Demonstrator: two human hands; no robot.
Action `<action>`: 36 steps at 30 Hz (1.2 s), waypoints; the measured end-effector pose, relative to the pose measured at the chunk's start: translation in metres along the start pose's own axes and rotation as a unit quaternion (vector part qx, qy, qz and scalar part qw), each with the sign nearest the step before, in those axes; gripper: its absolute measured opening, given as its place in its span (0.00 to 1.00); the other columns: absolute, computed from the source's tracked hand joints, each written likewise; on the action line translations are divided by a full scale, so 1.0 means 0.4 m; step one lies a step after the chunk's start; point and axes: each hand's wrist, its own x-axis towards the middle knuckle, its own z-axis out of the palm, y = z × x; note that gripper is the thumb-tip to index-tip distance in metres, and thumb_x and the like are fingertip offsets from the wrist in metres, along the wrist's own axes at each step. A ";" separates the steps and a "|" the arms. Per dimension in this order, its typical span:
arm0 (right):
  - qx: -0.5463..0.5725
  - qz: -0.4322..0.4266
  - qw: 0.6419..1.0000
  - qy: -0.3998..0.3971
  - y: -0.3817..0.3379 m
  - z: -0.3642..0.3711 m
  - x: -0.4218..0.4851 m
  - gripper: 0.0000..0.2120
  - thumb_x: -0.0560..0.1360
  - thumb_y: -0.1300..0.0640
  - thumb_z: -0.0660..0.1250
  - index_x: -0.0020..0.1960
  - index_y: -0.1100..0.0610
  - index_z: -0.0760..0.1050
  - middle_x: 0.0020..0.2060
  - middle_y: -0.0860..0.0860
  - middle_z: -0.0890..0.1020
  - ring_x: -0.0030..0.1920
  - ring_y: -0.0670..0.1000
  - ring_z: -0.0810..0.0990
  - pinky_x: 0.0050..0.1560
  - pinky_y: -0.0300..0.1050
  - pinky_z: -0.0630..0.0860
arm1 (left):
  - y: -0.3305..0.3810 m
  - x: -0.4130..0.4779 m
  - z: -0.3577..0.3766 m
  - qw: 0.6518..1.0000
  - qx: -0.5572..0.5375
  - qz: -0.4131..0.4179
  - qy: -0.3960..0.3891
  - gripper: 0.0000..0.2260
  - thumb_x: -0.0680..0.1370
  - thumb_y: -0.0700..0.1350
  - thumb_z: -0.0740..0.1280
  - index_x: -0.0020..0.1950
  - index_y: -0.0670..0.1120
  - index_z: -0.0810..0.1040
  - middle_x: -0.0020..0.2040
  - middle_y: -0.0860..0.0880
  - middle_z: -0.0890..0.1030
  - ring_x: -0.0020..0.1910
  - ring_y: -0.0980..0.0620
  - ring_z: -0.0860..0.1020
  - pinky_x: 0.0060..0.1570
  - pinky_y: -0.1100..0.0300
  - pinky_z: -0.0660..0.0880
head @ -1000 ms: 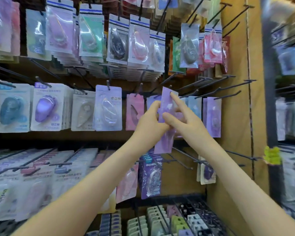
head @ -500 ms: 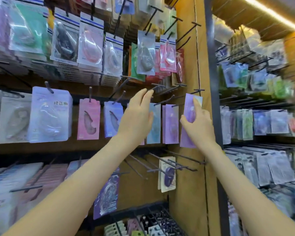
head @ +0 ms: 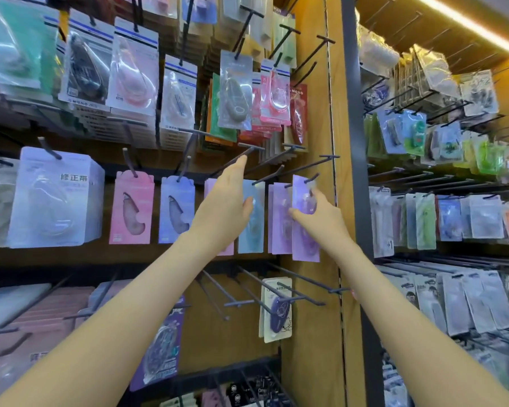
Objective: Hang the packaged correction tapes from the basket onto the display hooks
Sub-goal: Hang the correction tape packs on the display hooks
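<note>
My right hand (head: 321,214) holds a purple packaged correction tape (head: 304,227) by its middle, up at the rightmost hook (head: 312,178) of the middle row. The pack's top hole sits at that hook's tip. More purple packs (head: 280,218) hang just to its left, then a blue pack (head: 252,218). My left hand (head: 227,207) is raised with straight fingers in front of the pink and blue packs, its fingertips near an empty black hook (head: 249,149). It holds nothing. The basket is out of view.
The wooden pegboard is full of hanging packs: pink (head: 132,211) and lavender (head: 177,211) ones on the left. Long bare hooks (head: 306,284) stick out below my hands. A grey upright post (head: 354,171) separates a second rack on the right.
The view swung right. My left hand let go of the purple pack and rose with straight fingers. My right hand carried the pack right to the end hook.
</note>
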 end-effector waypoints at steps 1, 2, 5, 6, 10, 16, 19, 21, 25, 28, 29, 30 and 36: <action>-0.014 -0.004 1.000 -0.006 0.005 0.016 0.015 0.26 0.78 0.44 0.64 0.72 0.51 0.61 0.55 0.50 0.76 0.49 0.50 0.76 0.42 0.42 0.74 | -0.002 0.000 0.001 1.000 0.007 0.000 -0.001 0.30 0.80 0.41 0.64 0.79 0.42 0.55 0.77 0.46 0.62 0.75 0.50 0.62 0.68 0.65 0.59; -0.035 -0.010 0.999 -0.014 0.009 0.032 0.031 0.24 0.78 0.45 0.63 0.71 0.51 0.61 0.55 0.51 0.76 0.49 0.51 0.77 0.42 0.43 0.74 | -0.003 -0.002 0.001 1.000 0.013 0.001 -0.004 0.29 0.80 0.41 0.64 0.78 0.42 0.56 0.77 0.46 0.62 0.75 0.49 0.62 0.69 0.64 0.60; -0.054 -0.005 0.997 -0.057 0.007 0.078 0.078 0.28 0.78 0.49 0.65 0.73 0.50 0.57 0.59 0.55 0.75 0.56 0.56 0.78 0.47 0.46 0.74 | -0.017 -0.010 -0.004 0.999 0.034 0.004 -0.006 0.29 0.80 0.41 0.65 0.78 0.44 0.57 0.77 0.46 0.62 0.74 0.48 0.64 0.68 0.59 0.64; -0.054 0.005 0.996 -0.068 0.005 0.093 0.092 0.32 0.78 0.49 0.66 0.75 0.50 0.53 0.62 0.56 0.74 0.59 0.58 0.76 0.50 0.48 0.73 | -0.023 -0.015 -0.009 0.999 0.044 0.005 -0.008 0.30 0.80 0.41 0.66 0.79 0.46 0.56 0.77 0.46 0.62 0.74 0.47 0.64 0.67 0.57 0.66; -0.069 0.039 0.993 -0.086 -0.012 0.130 0.091 0.39 0.77 0.51 0.67 0.78 0.51 0.45 0.68 0.59 0.68 0.64 0.60 0.73 0.58 0.53 0.74 | -0.045 -0.059 -0.041 0.998 0.057 -0.011 -0.026 0.31 0.80 0.41 0.65 0.79 0.46 0.54 0.77 0.46 0.62 0.75 0.48 0.62 0.70 0.56 0.64; -0.076 -0.010 0.996 -0.045 -0.095 0.103 -0.050 0.34 0.78 0.53 0.66 0.77 0.54 0.52 0.70 0.57 0.66 0.67 0.57 0.71 0.60 0.51 0.75 | -0.053 -0.158 -0.128 0.995 0.070 -0.044 -0.051 0.29 0.80 0.43 0.65 0.78 0.45 0.57 0.74 0.46 0.67 0.70 0.48 0.68 0.64 0.56 0.69; -0.039 -0.073 0.996 -0.024 -0.182 0.080 -0.183 0.30 0.79 0.55 0.65 0.77 0.56 0.57 0.71 0.54 0.67 0.69 0.53 0.67 0.64 0.47 0.71 | -0.036 -0.236 -0.195 0.996 0.061 -0.048 -0.049 0.27 0.80 0.43 0.64 0.78 0.45 0.59 0.73 0.47 0.67 0.70 0.49 0.68 0.60 0.61 0.67; -0.011 -0.125 0.992 -0.015 -0.255 0.085 -0.297 0.27 0.79 0.57 0.65 0.75 0.57 0.60 0.69 0.53 0.69 0.69 0.51 0.67 0.65 0.42 0.67 | -0.027 -0.311 -0.254 0.996 0.061 -0.046 -0.038 0.26 0.80 0.44 0.65 0.77 0.45 0.61 0.72 0.48 0.68 0.69 0.50 0.68 0.58 0.67 0.63; 0.079 -0.211 0.973 -0.058 -0.396 0.156 -0.603 0.23 0.78 0.59 0.67 0.71 0.57 0.68 0.62 0.51 0.74 0.63 0.47 0.72 0.61 0.33 0.65 | -0.030 -0.541 -0.401 0.998 0.032 -0.047 -0.018 0.22 0.78 0.43 0.65 0.72 0.40 0.69 0.66 0.43 0.74 0.65 0.50 0.69 0.63 0.73 0.59; 0.115 -0.206 0.959 -0.155 -0.440 0.274 -0.848 0.22 0.77 0.60 0.67 0.70 0.58 0.69 0.61 0.51 0.75 0.61 0.45 0.72 0.60 0.29 0.64 | -0.052 -0.783 -0.516 0.995 0.031 -0.097 -0.013 0.20 0.78 0.44 0.61 0.68 0.38 0.71 0.62 0.43 0.76 0.62 0.51 0.71 0.63 0.71 0.62; 0.122 -0.186 0.953 -0.208 -0.440 0.324 -0.934 0.23 0.77 0.60 0.67 0.71 0.57 0.68 0.62 0.50 0.74 0.62 0.45 0.72 0.60 0.29 0.64 | -0.058 -0.879 -0.552 0.991 0.029 -0.129 -0.023 0.19 0.78 0.44 0.61 0.67 0.38 0.72 0.61 0.43 0.76 0.61 0.51 0.72 0.62 0.70 0.63; 0.127 -0.160 0.943 -0.264 -0.434 0.375 -1.022 0.24 0.78 0.60 0.67 0.72 0.55 0.66 0.63 0.50 0.74 0.63 0.45 0.71 0.60 0.29 0.63 | -0.066 -0.982 -0.582 0.985 0.027 -0.165 -0.039 0.18 0.79 0.44 0.60 0.67 0.38 0.72 0.60 0.43 0.77 0.61 0.51 0.73 0.62 0.69 0.65; 0.075 -0.021 0.853 -0.517 -0.306 0.674 -1.580 0.28 0.77 0.61 0.66 0.75 0.54 0.63 0.67 0.57 0.72 0.67 0.58 0.71 0.62 0.49 0.67 | -0.100 -1.697 -0.688 0.870 0.072 -0.464 -0.152 0.15 0.75 0.42 0.61 0.62 0.43 0.70 0.51 0.39 0.79 0.52 0.48 0.73 0.52 0.58 0.69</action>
